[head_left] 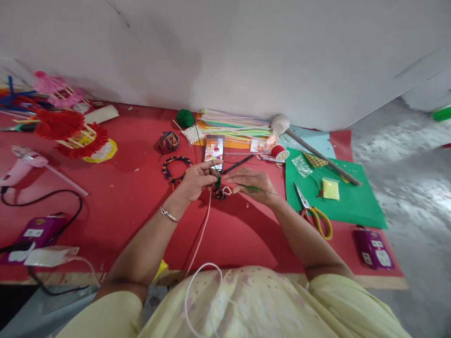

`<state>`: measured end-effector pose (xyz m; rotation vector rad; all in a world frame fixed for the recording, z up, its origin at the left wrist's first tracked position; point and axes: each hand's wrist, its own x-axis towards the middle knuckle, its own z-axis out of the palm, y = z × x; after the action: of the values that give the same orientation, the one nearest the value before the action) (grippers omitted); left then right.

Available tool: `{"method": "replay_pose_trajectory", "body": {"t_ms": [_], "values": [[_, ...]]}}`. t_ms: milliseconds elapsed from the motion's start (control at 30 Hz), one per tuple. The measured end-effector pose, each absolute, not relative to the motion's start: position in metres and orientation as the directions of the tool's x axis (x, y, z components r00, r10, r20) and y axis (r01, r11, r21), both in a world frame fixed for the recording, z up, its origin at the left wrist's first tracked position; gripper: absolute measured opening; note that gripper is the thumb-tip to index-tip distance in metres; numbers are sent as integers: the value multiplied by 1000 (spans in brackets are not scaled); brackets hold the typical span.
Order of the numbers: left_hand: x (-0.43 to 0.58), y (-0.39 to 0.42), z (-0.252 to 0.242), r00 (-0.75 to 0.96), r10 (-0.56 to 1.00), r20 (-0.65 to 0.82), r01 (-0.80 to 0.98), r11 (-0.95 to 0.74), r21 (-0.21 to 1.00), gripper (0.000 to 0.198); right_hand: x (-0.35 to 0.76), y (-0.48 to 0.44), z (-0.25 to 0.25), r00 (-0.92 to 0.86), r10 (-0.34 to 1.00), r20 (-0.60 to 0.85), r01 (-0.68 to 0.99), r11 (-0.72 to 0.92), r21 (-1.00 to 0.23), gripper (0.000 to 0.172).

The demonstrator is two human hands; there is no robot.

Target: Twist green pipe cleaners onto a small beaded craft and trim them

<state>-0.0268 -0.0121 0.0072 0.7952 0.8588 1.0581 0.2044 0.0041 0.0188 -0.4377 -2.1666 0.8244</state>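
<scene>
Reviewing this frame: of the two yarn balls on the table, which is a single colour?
The green yarn ball, farther from the person; the multicoloured yarn ball, nearer and more left, mixes several colours.

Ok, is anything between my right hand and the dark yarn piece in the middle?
Only the small loop of pale beads, which sits on the side of the dark yarn piece facing the right hand. Nothing else visible is in between; the phone lies beyond them.
</scene>
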Motion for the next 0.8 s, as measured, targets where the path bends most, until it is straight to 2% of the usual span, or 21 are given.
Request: {"method": "replay_pose_trajectory", "body": {"t_ms": [167, 267, 367, 467, 533, 667, 800], "values": [[-26, -13, 9, 248, 948, -200, -488, 300, 820, 64, 200, -1, 18, -554, 577, 601, 52, 744, -667, 37], [-24, -14, 8, 222, 953, -205, -507, 293, 811, 67, 192, -8, 13, -469, 642, 606, 57, 706, -705, 30], [-23, -14, 7, 217, 955, -202, -505, 287, 814, 72, 181, -16, 3, -365, 745, 558, 21, 606, -795, 24], [-22, -14, 6, 216, 956, -197, -516, 283, 808, 75, 171, -20, -9, -237, 859, 453, -43, 457, -889, 28], [-21, -14, 6, 200, 958, -205, -533, 282, 798, 77, 165, -21, -16, -184, 891, 415, -66, 410, -910, 30], [-17, -15, 9, 144, 962, -231, -582, 271, 767, 81, 154, -22, -19, -107, 855, 508, 0, 511, -860, 28], [-14, -17, 13, 145, 954, -262, -632, 293, 717, 83, 146, -21, -16, -111, 740, 664, 149, 673, -725, 29]]}}
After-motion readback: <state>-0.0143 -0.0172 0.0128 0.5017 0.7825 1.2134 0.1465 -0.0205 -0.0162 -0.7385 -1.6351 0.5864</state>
